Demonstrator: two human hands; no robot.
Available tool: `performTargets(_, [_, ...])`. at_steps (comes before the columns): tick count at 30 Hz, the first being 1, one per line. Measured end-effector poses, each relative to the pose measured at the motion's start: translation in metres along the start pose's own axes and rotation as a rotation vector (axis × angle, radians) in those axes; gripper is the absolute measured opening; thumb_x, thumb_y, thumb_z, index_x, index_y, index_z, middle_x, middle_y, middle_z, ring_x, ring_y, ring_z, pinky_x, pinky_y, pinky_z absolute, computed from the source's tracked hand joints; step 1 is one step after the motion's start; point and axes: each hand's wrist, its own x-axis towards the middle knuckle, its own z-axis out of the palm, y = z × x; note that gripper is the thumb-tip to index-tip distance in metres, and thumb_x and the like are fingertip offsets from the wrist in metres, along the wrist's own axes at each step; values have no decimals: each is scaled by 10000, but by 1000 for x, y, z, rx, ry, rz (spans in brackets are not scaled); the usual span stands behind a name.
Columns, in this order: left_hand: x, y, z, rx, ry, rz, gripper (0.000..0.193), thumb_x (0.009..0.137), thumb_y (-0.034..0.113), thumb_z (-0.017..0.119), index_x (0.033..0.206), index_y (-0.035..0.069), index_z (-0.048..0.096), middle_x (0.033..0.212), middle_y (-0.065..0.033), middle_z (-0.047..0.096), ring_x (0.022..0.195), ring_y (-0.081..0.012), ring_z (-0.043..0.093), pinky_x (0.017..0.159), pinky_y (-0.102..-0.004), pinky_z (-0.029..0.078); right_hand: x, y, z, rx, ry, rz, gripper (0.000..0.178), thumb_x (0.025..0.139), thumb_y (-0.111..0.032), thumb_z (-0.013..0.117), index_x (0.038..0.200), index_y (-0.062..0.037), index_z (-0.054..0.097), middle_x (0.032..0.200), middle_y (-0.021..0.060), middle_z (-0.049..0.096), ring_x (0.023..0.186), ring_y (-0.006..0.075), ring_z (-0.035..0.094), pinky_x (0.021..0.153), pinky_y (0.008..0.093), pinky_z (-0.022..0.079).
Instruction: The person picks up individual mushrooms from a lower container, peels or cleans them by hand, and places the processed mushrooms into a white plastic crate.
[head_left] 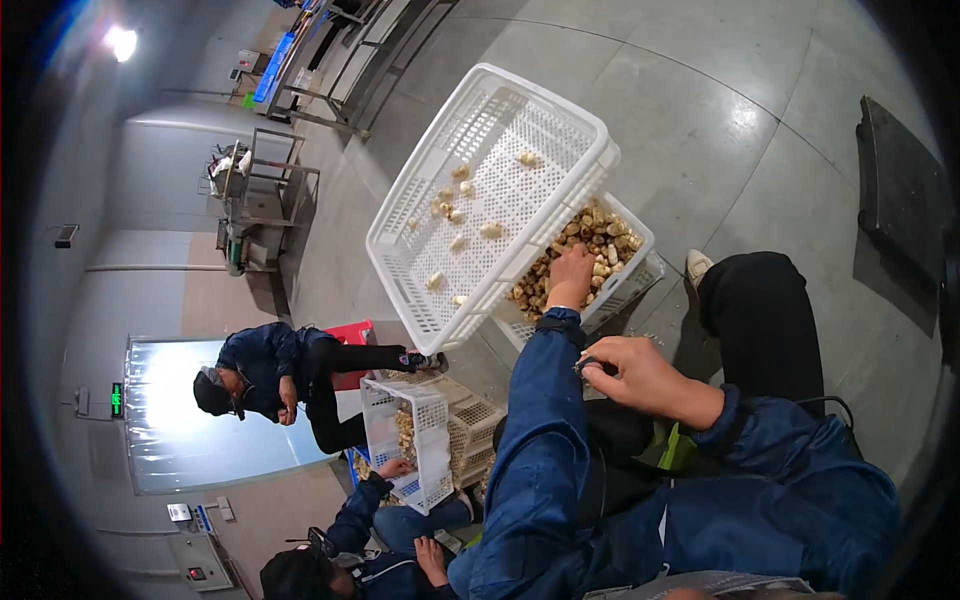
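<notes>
My left hand (pixel 571 278) reaches down into a lower white crate (pixel 645 232) full of small brown-and-cream, mushroom-like pieces (pixel 608 240). Its fingertips are among the pieces, so whether they grip one is hidden. Closer to my body, my right hand (pixel 640 378) is closed, with a small dark thing (pixel 588 364) at its thumb and fingertips; its kind is too small to tell. A larger white perforated crate (pixel 548 100) sits tilted over part of the lower one. Several paler pieces (pixel 490 230) lie scattered on its bottom.
At the left, one person (pixel 270 365) sits by a red crate (pixel 350 340); another (pixel 335 560) reaches into a white crate (pixel 432 445) beside beige crates (pixel 472 420). A dark flat platform (pixel 900 180) stands at right. Metal tables (pixel 320 95) are farther off.
</notes>
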Motion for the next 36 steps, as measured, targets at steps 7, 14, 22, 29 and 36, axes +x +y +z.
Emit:
performTargets(7, [-56, -6, -20, -916, 530, -370, 303, 899, 131, 591, 1167, -9, 573, 1007, -146, 650, 857, -220, 634, 704, -361, 521, -2, -1, -1, -22, 41, -38, 180, 824, -146, 624, 797, 31, 600, 759, 190, 598, 709, 365, 601, 656, 417, 485])
performTargets(14, [-171, 32, -66, -2483, 593, -418, 161, 954, 68, 546, 1109, 26, 535, 1001, -67, 596, 846, -130, 595, 724, -238, 514, -2, 2, -3, -71, 63, 19, 185, 825, -155, 628, 851, 28, 629, 805, 190, 611, 672, 332, 598, 615, 377, 476])
performTargets(22, [-236, 65, -107, -2371, 643, -246, 113, 931, 75, 606, 1031, 46, 561, 1186, -108, 619, 793, -68, 565, 690, -198, 471, -3, 2, 3, 118, -43, -33, 207, 874, -151, 642, 995, 16, 662, 1038, 98, 648, 771, 92, 555, 657, 267, 466])
performTargets(29, [-259, 72, -111, -2333, 617, -243, 162, 940, 89, 599, 1086, 20, 586, 1101, -102, 650, 789, -77, 581, 700, -209, 481, -4, 5, -8, 363, -354, 240, 225, 904, -179, 622, 993, 20, 679, 877, 2, 634, 772, 59, 519, 662, 252, 446])
performTargets(36, [-263, 81, -116, -2434, 662, -267, 172, 951, 101, 584, 1099, 15, 582, 1038, -82, 640, 799, -103, 599, 723, -232, 507, -14, -6, -4, 330, -261, -55, 224, 906, -181, 619, 984, 17, 688, 851, -8, 657, 788, 56, 555, 717, 239, 463])
